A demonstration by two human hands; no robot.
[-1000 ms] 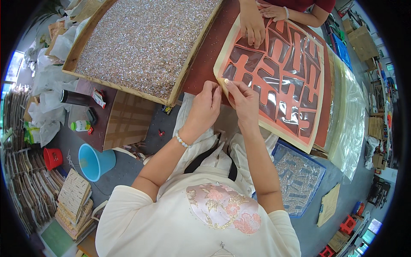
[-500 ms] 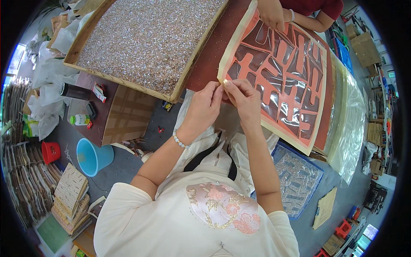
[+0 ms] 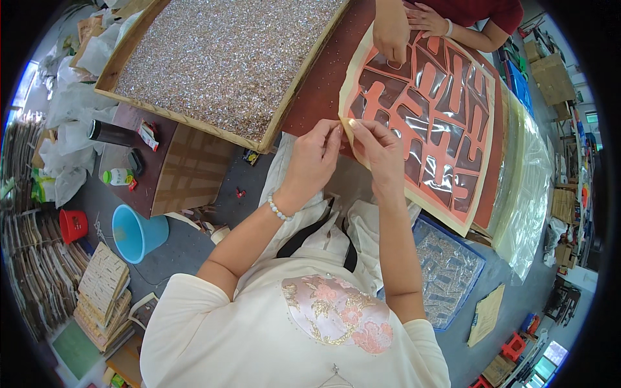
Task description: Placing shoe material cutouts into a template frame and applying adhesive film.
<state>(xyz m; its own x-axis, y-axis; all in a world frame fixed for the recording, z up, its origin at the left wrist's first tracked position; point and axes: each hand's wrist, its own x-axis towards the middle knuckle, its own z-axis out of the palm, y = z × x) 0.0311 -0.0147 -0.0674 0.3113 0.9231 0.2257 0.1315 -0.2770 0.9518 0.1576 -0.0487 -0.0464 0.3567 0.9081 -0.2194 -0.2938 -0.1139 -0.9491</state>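
A large sheet with a cream border, pink cut-out shapes and shiny clear film (image 3: pixel 446 139) lies on the reddish-brown table (image 3: pixel 317 87). My right hand (image 3: pixel 380 152) pinches its near left corner, which is lifted a little. Just beside that corner is my left hand (image 3: pixel 314 158), with a beaded bracelet on the wrist. Its thumb and fingertips are pressed together, and what they hold, if anything, is too small to make out. Across the sheet, a co-worker's hand (image 3: pixel 391 37) reaches down onto the far left part, and their other hand (image 3: pixel 427 19) rests by the far edge.
A wooden tray (image 3: pixel 284 113) of glittery chips stands at the upper left, beside a box (image 3: pixel 191 171). A blue bucket (image 3: pixel 139 234) and red bucket (image 3: pixel 74 225) are on the floor. A blue-edged tray (image 3: pixel 446 271) sits below the table; clear plastic sheeting (image 3: pixel 527 194) hangs at right.
My right hand has shifted slightly right with the sheet corner, away from my left fingertips. The co-worker's hands have separated, one moving left and down onto the sheet.
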